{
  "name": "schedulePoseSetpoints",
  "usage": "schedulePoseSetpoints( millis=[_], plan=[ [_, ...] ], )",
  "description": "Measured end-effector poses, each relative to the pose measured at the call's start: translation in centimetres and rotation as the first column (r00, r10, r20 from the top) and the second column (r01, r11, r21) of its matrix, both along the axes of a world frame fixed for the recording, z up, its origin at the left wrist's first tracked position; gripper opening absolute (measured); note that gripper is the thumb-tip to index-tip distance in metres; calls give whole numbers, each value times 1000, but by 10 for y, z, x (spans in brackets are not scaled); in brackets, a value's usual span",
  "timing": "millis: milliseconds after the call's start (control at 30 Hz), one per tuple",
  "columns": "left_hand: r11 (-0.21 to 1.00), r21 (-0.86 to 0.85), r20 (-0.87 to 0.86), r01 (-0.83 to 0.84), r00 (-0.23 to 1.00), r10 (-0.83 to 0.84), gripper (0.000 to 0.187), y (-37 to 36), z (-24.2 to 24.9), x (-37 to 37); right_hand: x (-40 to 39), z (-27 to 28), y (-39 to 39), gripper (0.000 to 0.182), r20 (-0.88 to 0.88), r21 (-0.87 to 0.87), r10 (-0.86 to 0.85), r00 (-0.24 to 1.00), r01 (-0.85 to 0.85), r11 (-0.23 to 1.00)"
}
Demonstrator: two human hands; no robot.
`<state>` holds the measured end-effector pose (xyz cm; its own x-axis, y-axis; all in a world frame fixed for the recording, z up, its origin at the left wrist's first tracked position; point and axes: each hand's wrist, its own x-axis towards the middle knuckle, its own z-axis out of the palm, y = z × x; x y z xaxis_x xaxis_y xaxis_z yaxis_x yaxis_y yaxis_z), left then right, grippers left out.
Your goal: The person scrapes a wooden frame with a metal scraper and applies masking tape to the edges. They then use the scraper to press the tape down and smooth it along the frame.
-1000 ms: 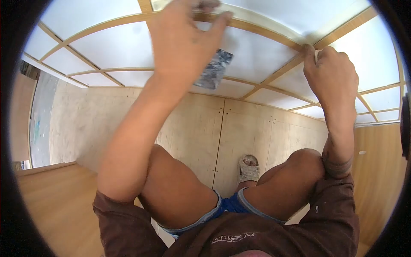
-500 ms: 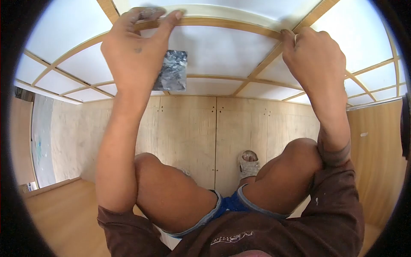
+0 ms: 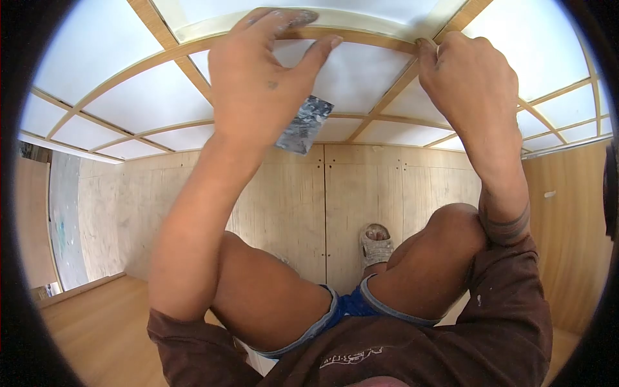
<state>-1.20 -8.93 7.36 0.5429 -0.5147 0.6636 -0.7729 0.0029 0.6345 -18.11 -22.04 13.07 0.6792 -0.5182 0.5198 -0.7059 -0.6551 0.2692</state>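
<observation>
Your left hand (image 3: pixel 261 84) has its dusty fingertips (image 3: pixel 293 18) spread and pressed along the curved pale wooden slat (image 3: pixel 361 35) of the white-panelled lattice frame (image 3: pixel 155 97), thumb on the near edge of that slat, while the small worn grey square of sandpaper (image 3: pixel 303 126) hangs from under the palm, tucked against the heel of the hand rather than working on the wood. Your right hand (image 3: pixel 474 84) is curled closed, fingers bunched together around the joint where the slat meets a diagonal wooden strip (image 3: pixel 387 97); what, if anything, is pinched inside them I cannot tell. To do this well, I would say keep the right hand bracing that joint so the thin strip does not flex, and bring the sandpaper flat under your left fingers before you rub, running along the grain with light, even pressure and keeping off the white panels on either side, which would likely scuff. Further out, your bare knees and blue denim shorts (image 3: pixel 345 303) sit below the frame, a foot in a dusty grey sandal (image 3: pixel 375 248) rests on the light plywood floor (image 3: pixel 290 213), and your brown shirt (image 3: pixel 387 361) fills the bottom edge.
</observation>
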Motion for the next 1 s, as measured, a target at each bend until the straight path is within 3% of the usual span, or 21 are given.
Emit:
schedulePoseSetpoints(
  millis=[100, 267, 367, 533, 633, 733, 833, 900, 1000],
  plan=[
    [996, -46, -31, 74, 997, -75, 34, -7, -2, -6, 0, -2, -1, 29, 7, -15, 22, 1000, -22, 1000],
    [992, -69, 173, 103, 981, -89, 34, -27, -4, -14, 4, 3, -1, 28, -2, 29, -10, 1000, 10, 1000],
    [981, -103, 103, 166, 982, -156, 32, -43, -13, -14, 3, 7, 0, 28, -1, 47, -8, 1000, 8, 999],
    [971, -138, 170, 195, 971, -171, 28, -60, -15, -30, 4, 7, 0, 30, -1, 22, 37, 999, -37, 999],
    [935, -164, 83, 314, 949, -304, 24, -69, -19, -34, 6, 9, 3, 32, -19, 53, -38, 999, 39, 998],
    [925, -158, 88, 345, 938, -334, 20, -66, -22, -35, 7, 9, 6, 35, -53, 70, -99, 994, 102, 992],
    [968, -167, 31, 186, 983, -183, 20, -55, -19, -24, 6, 8, 4, 36, -29, 62, -86, 996, 88, 994],
    [977, -130, -42, 171, 983, -178, 23, -39, -16, -3, 2, 4, -1, 37, 0, -15, -23, 1000, 23, 1000],
    [981, -137, -148, 137, 976, -157, 20, -17, -3, 11, 2, 5, -2, 36, -5, 38, -25, 1000, 25, 999]
  ],
)
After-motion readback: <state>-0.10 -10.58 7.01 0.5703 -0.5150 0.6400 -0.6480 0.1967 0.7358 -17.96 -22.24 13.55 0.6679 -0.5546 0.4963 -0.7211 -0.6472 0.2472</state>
